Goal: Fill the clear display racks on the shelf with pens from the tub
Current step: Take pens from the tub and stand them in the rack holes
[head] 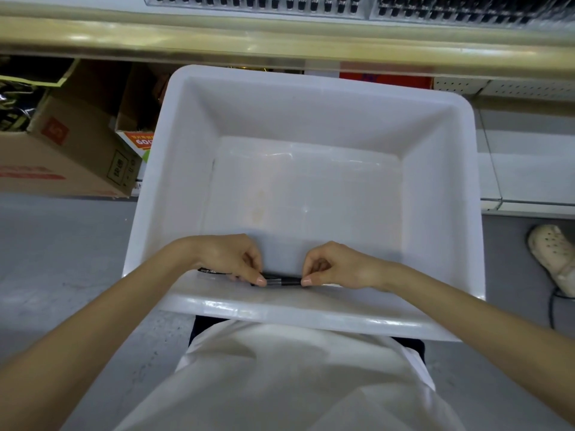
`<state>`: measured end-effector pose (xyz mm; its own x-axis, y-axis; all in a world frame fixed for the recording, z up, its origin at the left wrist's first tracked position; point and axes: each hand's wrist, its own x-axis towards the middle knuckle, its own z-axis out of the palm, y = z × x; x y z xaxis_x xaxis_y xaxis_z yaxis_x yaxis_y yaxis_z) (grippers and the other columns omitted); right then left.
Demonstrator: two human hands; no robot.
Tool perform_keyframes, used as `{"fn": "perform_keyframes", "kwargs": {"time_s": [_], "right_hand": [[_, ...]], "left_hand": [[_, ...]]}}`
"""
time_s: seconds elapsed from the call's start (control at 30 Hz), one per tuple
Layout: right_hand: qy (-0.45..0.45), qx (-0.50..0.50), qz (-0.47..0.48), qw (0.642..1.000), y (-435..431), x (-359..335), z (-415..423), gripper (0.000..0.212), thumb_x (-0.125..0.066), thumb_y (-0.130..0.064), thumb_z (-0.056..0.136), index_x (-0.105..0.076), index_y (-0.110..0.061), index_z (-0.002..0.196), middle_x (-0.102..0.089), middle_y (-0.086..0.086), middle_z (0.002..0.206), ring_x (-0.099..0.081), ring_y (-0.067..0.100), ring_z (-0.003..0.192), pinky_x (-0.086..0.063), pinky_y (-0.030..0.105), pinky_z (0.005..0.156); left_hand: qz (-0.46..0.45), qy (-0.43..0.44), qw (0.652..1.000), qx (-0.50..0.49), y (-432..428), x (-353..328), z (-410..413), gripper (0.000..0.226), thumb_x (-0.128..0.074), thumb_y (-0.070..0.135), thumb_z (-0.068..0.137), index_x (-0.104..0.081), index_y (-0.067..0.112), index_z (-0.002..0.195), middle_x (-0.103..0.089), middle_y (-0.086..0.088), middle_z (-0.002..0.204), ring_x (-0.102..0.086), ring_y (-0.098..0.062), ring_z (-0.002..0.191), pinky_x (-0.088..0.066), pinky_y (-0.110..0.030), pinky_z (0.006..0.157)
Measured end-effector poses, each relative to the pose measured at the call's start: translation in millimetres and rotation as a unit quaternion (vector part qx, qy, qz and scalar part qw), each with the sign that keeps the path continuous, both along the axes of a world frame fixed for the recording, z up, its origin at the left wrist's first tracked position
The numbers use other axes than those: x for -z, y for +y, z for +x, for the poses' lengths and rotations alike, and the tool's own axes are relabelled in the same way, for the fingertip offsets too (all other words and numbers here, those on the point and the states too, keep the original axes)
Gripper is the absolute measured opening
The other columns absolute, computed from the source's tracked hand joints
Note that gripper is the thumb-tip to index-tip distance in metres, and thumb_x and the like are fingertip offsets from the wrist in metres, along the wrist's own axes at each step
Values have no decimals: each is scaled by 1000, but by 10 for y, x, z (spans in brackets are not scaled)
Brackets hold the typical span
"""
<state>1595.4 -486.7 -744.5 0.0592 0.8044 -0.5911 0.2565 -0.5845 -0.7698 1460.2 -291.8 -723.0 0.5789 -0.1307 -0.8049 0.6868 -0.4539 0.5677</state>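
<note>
Left hand: lower centre of the frame, fingers curled round black pens at the near wall of the tub.
Right hand: just to the right, thumb and forefinger pinching one pen's end.
Tub: white, centre frame.
Display racks: top edge, holding rows of dark pens.
Surroundings: cardboard box at left, pale shoe at right.
</note>
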Motion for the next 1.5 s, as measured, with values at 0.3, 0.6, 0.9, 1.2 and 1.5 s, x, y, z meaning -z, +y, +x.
{"fn": "perform_keyframes", "kwargs": {"time_s": [0.3,0.6,0.9,1.2,1.5], "right_hand": [[22,15,1,1000,25,-115,130,12,-59,-7,93,-66,-6,102,-63,-1,79,-54,0,63,-43,12,59],[-74,138,108,982,-64,-774,922,11,-63,-7,89,-70,-14,92,-68,4,89,-58,12,84,-44,19,81],[50,369,278,886,-329,-1415,1546,12,-61,0,86,-62,1,98,-72,11,88,-68,16,83,-51,20,78],[3,427,335,840,-462,-1867,1946,29,-65,-7,86,-50,6,106,-72,20,98,-69,24,97,-53,35,90],[-111,443,329,826,-603,-2139,2289,87,-74,5,76,-30,-34,141,-61,26,88,-71,30,76,-57,32,63]], "left_hand": [[-8,-50,993,-106,118,-115,72,8,-70,17,86,-70,10,82,-64,2,66,-57,-5,60,-47,-16,55],[68,-210,957,-186,583,-824,747,14,-60,7,91,-74,9,92,-70,0,74,-65,-5,69,-52,-15,62],[53,-345,912,-214,288,-1561,1756,11,-75,6,78,-67,3,86,-72,-11,87,-70,-15,74,-58,-26,67],[-54,-355,891,-277,-205,-1975,2539,23,-84,18,60,-76,15,81,-73,-7,86,-71,-17,79,-57,-28,70],[-168,-343,868,-318,-418,-2010,2811,18,-76,11,73,-75,12,91,-75,1,88,-70,-11,85,-58,-26,72]]}}
